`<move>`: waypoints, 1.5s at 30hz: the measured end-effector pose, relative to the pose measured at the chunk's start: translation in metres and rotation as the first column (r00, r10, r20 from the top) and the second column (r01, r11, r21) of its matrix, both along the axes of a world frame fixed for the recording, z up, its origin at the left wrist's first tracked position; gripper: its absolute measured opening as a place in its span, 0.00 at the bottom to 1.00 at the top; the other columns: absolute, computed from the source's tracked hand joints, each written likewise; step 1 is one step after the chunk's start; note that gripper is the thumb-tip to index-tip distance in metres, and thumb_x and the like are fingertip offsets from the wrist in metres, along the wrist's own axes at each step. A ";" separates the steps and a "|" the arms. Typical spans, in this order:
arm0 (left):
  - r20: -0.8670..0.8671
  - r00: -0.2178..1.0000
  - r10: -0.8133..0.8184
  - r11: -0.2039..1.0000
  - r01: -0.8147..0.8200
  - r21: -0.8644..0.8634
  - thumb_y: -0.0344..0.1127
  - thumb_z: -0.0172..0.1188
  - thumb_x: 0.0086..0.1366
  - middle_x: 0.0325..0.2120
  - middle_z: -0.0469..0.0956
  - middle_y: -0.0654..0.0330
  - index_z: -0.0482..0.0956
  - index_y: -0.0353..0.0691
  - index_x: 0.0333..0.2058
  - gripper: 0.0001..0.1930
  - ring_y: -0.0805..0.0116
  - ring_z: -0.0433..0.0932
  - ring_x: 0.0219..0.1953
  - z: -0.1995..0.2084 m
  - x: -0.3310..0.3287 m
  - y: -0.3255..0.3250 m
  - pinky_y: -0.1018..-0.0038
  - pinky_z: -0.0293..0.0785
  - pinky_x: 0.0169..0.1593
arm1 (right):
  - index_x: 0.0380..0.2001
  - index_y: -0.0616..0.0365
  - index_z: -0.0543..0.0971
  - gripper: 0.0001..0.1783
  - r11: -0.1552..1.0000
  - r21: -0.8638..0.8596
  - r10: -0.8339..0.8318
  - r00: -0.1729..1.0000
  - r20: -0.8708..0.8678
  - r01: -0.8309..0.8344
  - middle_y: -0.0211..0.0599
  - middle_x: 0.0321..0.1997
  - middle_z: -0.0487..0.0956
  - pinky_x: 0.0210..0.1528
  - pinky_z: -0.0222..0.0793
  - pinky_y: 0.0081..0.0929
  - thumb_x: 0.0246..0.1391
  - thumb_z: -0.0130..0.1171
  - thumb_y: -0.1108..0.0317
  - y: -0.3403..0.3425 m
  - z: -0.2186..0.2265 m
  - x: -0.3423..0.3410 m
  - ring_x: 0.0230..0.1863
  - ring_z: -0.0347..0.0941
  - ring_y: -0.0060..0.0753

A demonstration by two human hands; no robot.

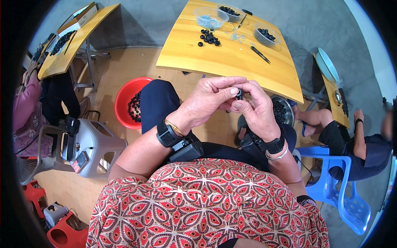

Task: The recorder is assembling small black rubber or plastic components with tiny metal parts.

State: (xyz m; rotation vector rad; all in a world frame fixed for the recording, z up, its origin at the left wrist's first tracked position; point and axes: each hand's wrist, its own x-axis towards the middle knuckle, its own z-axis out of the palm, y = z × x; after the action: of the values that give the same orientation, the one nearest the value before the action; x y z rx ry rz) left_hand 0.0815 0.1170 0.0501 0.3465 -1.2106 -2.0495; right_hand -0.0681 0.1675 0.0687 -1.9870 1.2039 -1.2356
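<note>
Above my lap, just short of the table's front edge, both hands meet at a small black round part (240,94). My left hand (205,100) is closed, its thumb tip pressing on the part. My right hand (259,110) pinches the same part between thumb and fingers; its lower side is hidden by the fingers. On the yellow wooden table (186,56) ahead lies a loose group of black round parts (210,38). Behind them stands a clear tub of small pale-blue pieces (209,20), with some similar clear pieces (235,36) scattered beside it.
Tubs of black parts (266,35) and black tweezers (260,54) are on the table. A red basin (124,99) and a metal bowl (282,111) with black parts flank my legs. People sit at other tables left and right. A blue plastic chair (337,182) is at right.
</note>
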 end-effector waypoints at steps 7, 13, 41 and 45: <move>-0.001 1.000 -0.009 1.000 0.009 0.012 0.32 0.50 0.58 0.41 0.71 0.59 0.64 0.36 0.49 0.19 0.74 0.72 0.39 -0.003 -0.001 -0.001 0.77 0.73 0.40 | 0.39 0.62 0.68 0.16 0.996 -0.074 0.031 0.991 -0.131 -0.041 0.37 0.32 0.66 0.32 0.63 0.21 0.47 0.54 0.66 -0.001 0.002 0.000 0.30 0.65 0.29; -0.082 0.995 -0.057 0.995 0.064 0.076 0.32 0.50 0.58 0.41 0.70 0.59 0.64 0.37 0.49 0.19 0.74 0.72 0.38 -0.004 0.000 -0.001 0.78 0.73 0.39 | 0.38 0.62 0.68 0.16 0.994 -0.096 0.040 0.996 -0.083 -0.048 0.37 0.33 0.66 0.32 0.62 0.21 0.46 0.54 0.66 -0.002 -0.002 0.001 0.29 0.65 0.29; 0.044 0.999 0.023 1.000 -0.023 -0.011 0.27 0.53 0.55 0.37 0.73 0.63 0.68 0.37 0.46 0.17 0.80 0.71 0.31 -0.007 0.003 -0.004 0.82 0.71 0.34 | 0.39 0.64 0.66 0.13 0.997 -0.046 0.064 0.992 -0.110 -0.069 0.39 0.33 0.63 0.31 0.66 0.23 0.50 0.49 0.71 -0.003 -0.005 0.009 0.30 0.67 0.31; 0.055 0.998 0.017 0.999 -0.019 0.037 0.28 0.53 0.56 0.35 0.73 0.63 0.68 0.36 0.46 0.17 0.80 0.71 0.30 -0.006 0.000 -0.003 0.82 0.71 0.33 | 0.38 0.63 0.66 0.13 0.967 -0.249 -0.035 0.941 -0.336 -0.053 0.39 0.31 0.64 0.32 0.64 0.25 0.52 0.47 0.67 -0.011 -0.015 -0.002 0.30 0.67 0.33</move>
State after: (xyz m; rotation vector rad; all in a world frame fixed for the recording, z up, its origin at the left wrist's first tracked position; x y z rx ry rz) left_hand 0.0815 0.1144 0.0442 0.4317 -1.1986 -2.0613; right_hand -0.0701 0.1566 0.0537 -2.4726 1.2384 -1.1202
